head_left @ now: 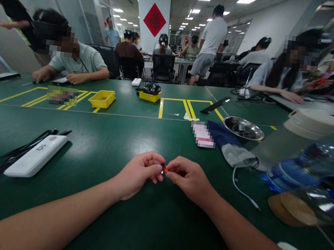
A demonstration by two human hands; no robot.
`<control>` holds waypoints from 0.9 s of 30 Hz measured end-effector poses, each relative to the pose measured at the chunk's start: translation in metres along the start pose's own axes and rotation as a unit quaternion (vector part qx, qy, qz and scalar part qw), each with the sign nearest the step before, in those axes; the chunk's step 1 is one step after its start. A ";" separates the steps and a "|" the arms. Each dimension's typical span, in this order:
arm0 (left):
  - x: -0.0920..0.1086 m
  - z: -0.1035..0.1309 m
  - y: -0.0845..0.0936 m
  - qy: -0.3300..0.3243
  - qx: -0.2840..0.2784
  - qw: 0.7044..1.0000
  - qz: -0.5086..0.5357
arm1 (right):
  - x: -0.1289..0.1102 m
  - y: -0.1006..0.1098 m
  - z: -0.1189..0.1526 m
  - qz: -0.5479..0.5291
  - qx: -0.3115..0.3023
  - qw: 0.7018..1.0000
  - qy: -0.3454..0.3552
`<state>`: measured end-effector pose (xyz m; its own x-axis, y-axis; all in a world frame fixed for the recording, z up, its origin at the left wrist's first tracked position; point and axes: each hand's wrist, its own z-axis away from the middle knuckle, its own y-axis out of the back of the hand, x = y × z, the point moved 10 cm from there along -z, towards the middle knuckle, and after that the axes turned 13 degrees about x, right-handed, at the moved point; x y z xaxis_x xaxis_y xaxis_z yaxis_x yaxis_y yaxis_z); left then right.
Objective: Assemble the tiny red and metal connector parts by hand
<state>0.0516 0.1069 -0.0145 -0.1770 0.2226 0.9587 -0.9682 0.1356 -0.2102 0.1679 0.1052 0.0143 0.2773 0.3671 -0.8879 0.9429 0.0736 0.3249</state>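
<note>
My left hand and my right hand meet above the green table, fingertips almost touching. Both pinch a small dark piece with red and orange parts; its kind is too small to make out. The left thumb and fingers close on its dark side, while the right thumb and forefinger grip the orange end. Fingertips hide much of it. Beneath the hands lies the bare green surface of the table.
A white power bank with black cables lies left. Farther back are a yellow bin, a second yellow bin holding cables, and a metal bowl of dark parts. A tumbler and plastic bottles crowd the right. People sit opposite.
</note>
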 end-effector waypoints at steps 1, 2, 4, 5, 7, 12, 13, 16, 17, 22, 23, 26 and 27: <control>-0.001 0.000 -0.001 0.004 -0.006 1.000 0.005 | 0.000 0.002 0.000 0.006 0.006 1.000 0.008; -0.002 0.000 -0.001 0.008 -0.012 1.000 0.008 | 0.001 0.002 0.000 0.006 0.009 1.000 0.011; -0.003 0.000 -0.002 0.011 -0.019 1.000 0.010 | 0.003 0.003 0.000 -0.002 0.009 1.000 0.010; -0.004 0.000 -0.002 0.011 -0.022 1.000 0.009 | 0.004 0.003 0.000 -0.007 0.009 1.000 0.009; -0.004 0.000 -0.003 0.005 -0.029 1.000 0.003 | 0.004 0.003 0.001 -0.013 0.010 1.000 0.010; -0.002 0.000 -0.004 -0.015 -0.037 0.999 -0.034 | -0.001 0.001 0.001 -0.006 0.006 1.000 0.030; -0.002 0.001 -0.004 -0.019 -0.036 0.998 -0.040 | -0.002 0.001 0.001 -0.005 0.005 0.999 0.033; 0.000 0.002 -0.005 -0.025 -0.037 0.998 -0.048 | -0.004 0.000 0.001 -0.008 -0.001 0.999 0.037; 0.000 0.002 -0.005 -0.027 -0.037 0.998 -0.050 | -0.004 -0.001 0.001 -0.009 -0.003 0.999 0.040; 0.001 0.002 -0.007 -0.031 -0.042 0.997 -0.054 | -0.008 -0.003 0.001 -0.001 -0.009 0.998 0.055; 0.001 0.002 -0.008 -0.030 -0.047 0.997 -0.052 | -0.008 -0.004 0.001 0.003 -0.011 0.998 0.056; 0.001 0.003 -0.011 -0.023 -0.060 0.997 -0.036 | -0.010 -0.005 0.002 0.012 -0.017 0.998 0.051; 0.001 0.004 -0.011 -0.021 -0.062 0.997 -0.030 | -0.011 -0.006 0.002 0.013 -0.017 0.998 0.051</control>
<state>0.0618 0.1019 -0.0105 -0.1291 0.1702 0.9769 -0.9483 0.2668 -0.1718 0.1600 0.0990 0.0213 0.2798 0.4625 -0.8413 0.9282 0.0935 0.3601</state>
